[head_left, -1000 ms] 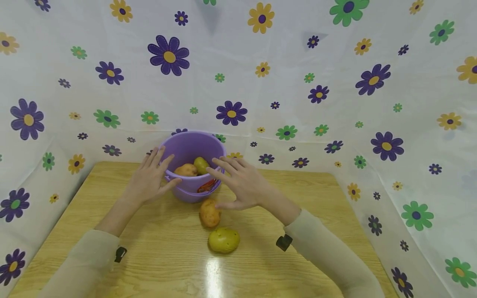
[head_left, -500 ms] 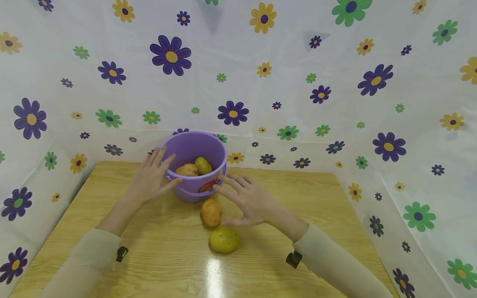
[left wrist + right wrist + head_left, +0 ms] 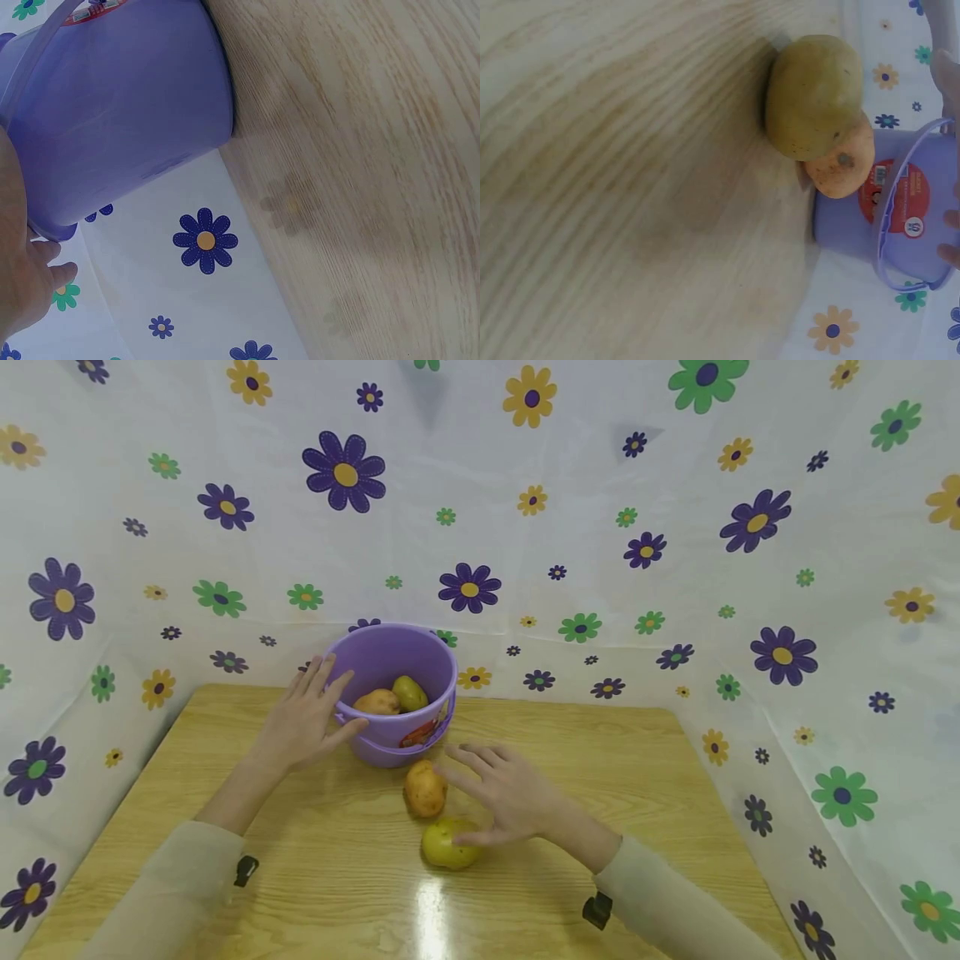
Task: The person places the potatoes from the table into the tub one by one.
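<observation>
A purple bucket point(image 3: 375, 739) stands upright on the wooden table, its handle hanging down at the front. Inside lie a light brown potato point(image 3: 377, 702) and a greenish-yellow potato point(image 3: 409, 694). My left hand point(image 3: 300, 722) is at the bucket's left side, fingers extended by the rim and thumb spread toward the front. On the table before the bucket sits an orange-brown potato point(image 3: 424, 793), with a larger yellow potato point(image 3: 442, 850) nearer me. Fingers spread, my right hand point(image 3: 517, 797) hovers just right of these two; its thumb overlaps the yellow one in the head view.
A white cloth point(image 3: 420, 543) printed with flowers hangs behind the table and along both sides. Wooden tabletop point(image 3: 585, 760) extends right of the bucket and toward me. A dark wrist device point(image 3: 597, 910) sits by my right sleeve.
My right hand has moved away from the bucket's right rim, down and toward me, to beside the yellow potato. My left hand stays at the bucket. The potatoes have not moved.
</observation>
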### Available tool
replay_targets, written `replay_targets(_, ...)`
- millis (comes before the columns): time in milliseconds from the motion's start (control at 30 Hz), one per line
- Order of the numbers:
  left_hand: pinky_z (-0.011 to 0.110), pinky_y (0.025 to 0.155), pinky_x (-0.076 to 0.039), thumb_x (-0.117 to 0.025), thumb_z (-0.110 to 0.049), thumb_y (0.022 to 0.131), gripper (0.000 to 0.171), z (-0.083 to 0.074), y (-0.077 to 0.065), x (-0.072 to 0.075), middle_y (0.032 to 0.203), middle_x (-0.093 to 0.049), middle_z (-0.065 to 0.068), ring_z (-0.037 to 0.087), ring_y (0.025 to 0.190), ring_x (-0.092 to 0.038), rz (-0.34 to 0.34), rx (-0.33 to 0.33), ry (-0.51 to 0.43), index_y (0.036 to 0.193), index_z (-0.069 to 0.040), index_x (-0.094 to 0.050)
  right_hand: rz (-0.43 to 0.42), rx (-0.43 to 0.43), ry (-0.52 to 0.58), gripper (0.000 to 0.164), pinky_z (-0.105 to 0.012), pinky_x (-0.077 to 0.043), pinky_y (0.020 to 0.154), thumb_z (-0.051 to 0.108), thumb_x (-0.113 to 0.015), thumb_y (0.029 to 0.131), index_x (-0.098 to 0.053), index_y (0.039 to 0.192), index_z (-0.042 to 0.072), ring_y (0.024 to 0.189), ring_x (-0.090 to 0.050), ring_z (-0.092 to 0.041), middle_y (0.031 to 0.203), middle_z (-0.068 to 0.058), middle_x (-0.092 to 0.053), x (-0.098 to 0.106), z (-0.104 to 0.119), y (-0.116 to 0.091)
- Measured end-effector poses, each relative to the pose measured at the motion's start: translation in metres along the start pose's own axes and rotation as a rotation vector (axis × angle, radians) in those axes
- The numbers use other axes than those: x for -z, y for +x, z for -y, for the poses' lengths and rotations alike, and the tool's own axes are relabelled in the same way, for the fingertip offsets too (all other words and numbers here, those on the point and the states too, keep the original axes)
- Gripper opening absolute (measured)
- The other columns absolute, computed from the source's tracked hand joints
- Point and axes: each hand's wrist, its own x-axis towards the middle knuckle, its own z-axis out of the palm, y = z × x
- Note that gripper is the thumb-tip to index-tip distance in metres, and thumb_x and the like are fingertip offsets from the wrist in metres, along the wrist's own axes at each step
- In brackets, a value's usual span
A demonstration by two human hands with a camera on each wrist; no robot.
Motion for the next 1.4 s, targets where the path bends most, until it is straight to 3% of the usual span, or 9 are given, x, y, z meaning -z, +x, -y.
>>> replay_targets(533,0.070,0.129,-0.026,-0.056,-0.062,0.101,0.087,0.000,0.000,-0.002,0.173,-0.020,0.032,0.054,0.160,-0.021,-0.006,-0.004,0.006,0.160,0.000,-0.040,0.031,-0.026,0.028,0.104,-0.044,-0.058,0.107,0.086,-0.061,0.083,-0.046,0.159,0.015,0.138,-0.061,-0.029,0.158,-0.013,-0.056,-0.030,0.023,-0.026)
replay_targets(733,0.070,0.129,-0.025,-0.055,-0.062,0.101,0.087,-0.001,0.001,0.001,0.172,-0.020,0.032,0.054,0.161,-0.020,-0.011,-0.001,0.001,0.160,0.000,-0.040,0.092,-0.023,0.058,0.105,-0.043,-0.056,0.109,0.085,-0.058,0.086,-0.039,0.163,0.017,0.141,-0.058,-0.027,0.160,-0.011,-0.053,-0.039,0.033,-0.032)
replay_targets(1167,0.070,0.129,-0.025,-0.056,-0.062,0.101,0.085,0.000,0.001,-0.001,0.173,-0.020,0.032,0.054,0.160,-0.021,-0.006,0.000,0.004,0.161,-0.004,-0.040,0.096,-0.055,0.084,0.103,-0.041,-0.057,0.106,0.082,-0.061,0.086,-0.039,0.163,0.017,0.139,-0.059,-0.026,0.160,-0.010,-0.053,-0.049,0.044,-0.034)
replay_targets(1400,0.070,0.129,-0.025,-0.056,-0.063,0.101,0.086,0.000,0.001,-0.001,0.173,-0.019,0.031,0.054,0.160,-0.021,-0.004,0.001,0.001,0.161,-0.004,-0.039,0.103,-0.042,0.042,0.100,-0.040,-0.056,0.108,0.083,-0.053,0.090,-0.037,0.164,0.018,0.138,-0.059,-0.024,0.160,-0.009,-0.053,-0.054,0.045,-0.032)
